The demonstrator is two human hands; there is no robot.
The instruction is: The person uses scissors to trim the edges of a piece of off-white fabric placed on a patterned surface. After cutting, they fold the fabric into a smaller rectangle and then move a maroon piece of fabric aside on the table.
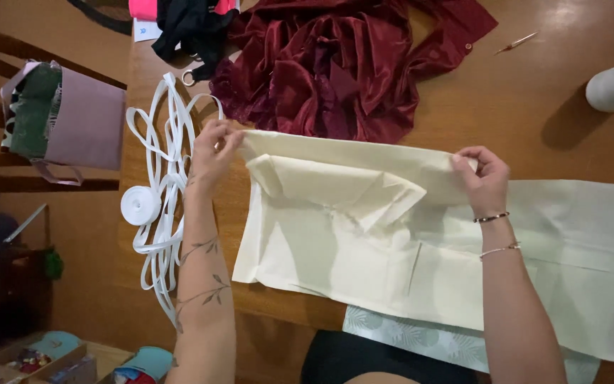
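Two hands pinch the cream cloth (364, 235) along its far folded edge: left hand (211, 153) at the left corner, right hand (485, 178) further right, each grip clamped on the fold. Cloth lies flat on the desk (534, 114), just near of the red satin (342, 64); long axis left-right, trailing off right.

A small white label (146, 30) with a bit of blue print lies at the far edge of the table (548, 114), tucked half under the pink and black garments just to its right. Below the table's near left corner, on the floor, open cardboard boxes (44, 355) hold teal and colourful items; their details are too blurred to tell.
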